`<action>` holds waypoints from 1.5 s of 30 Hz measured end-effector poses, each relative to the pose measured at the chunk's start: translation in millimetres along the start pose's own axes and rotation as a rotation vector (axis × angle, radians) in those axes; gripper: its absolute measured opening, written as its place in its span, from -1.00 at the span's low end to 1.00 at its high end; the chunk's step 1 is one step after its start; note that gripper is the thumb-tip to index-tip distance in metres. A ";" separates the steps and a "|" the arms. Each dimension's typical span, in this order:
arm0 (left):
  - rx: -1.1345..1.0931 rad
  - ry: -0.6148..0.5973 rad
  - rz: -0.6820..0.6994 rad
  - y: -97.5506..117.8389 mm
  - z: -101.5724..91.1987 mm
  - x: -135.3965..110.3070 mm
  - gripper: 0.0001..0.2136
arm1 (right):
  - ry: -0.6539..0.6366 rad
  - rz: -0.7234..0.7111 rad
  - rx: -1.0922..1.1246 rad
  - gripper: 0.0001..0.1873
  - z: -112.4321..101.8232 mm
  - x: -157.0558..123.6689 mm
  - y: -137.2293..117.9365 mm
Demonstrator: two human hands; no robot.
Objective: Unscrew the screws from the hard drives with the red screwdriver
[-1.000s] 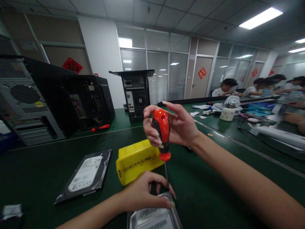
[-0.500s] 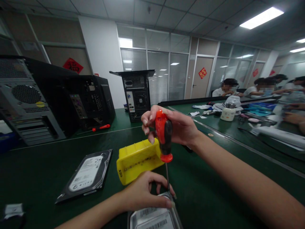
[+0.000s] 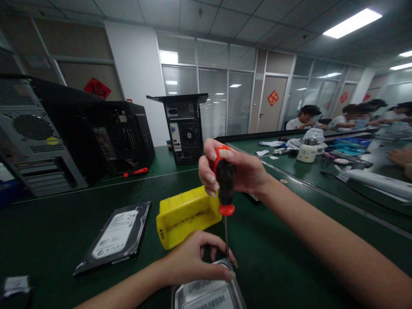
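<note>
Barcodes (image 3: pixel 215 302) mark the drive (image 3: pixel 184 295) in the left grip (image 3: pixel 197 257); right grip (image 3: pixel 240 169) holds a screwdriver (image 3: pixel 226 184).

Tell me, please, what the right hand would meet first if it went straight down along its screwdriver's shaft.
Likely the silver hard drive below the screwdriver, though depth is unclear and the left hand could come first.
</note>
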State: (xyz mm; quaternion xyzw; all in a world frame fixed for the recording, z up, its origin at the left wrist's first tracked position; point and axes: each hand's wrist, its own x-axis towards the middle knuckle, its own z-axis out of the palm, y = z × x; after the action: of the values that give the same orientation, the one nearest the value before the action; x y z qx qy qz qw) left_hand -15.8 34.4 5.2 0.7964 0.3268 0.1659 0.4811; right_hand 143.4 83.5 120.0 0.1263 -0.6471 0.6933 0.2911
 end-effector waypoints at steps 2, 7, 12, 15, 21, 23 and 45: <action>0.008 0.001 -0.005 0.7 -0.2 0.1 -0.65 | 0.001 0.003 -0.021 -0.85 1.0 -0.2 -0.9; 0.001 -0.003 -0.015 1.2 -0.2 0.4 -0.66 | 0.013 -0.042 -0.059 -0.87 2.4 0.5 0.2; 0.002 -0.002 -0.025 1.2 -0.2 0.4 -0.65 | 0.026 -0.030 -0.047 -0.87 3.6 0.4 2.8; -0.011 -0.001 -0.027 2.5 -0.4 0.2 -0.65 | 0.030 -0.018 -0.037 -0.80 4.5 1.1 2.8; 0.004 0.001 -0.015 3.8 -0.5 -0.3 -0.66 | 0.053 0.071 0.026 -0.55 8.8 2.6 -1.1; 0.009 0.003 -0.026 3.7 -0.3 -0.4 -0.65 | 0.062 0.073 0.029 -0.54 9.6 2.7 -1.9; -0.002 0.006 -0.018 2.1 0.1 0.1 -0.67 | -0.006 -0.005 0.029 -0.74 0.1 2.2 -0.6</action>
State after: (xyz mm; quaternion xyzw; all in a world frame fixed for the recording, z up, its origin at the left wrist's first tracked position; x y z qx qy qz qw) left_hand -14.9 33.7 7.1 0.7924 0.3350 0.1643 0.4826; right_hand 141.9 83.9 121.7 0.1345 -0.6374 0.7015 0.2889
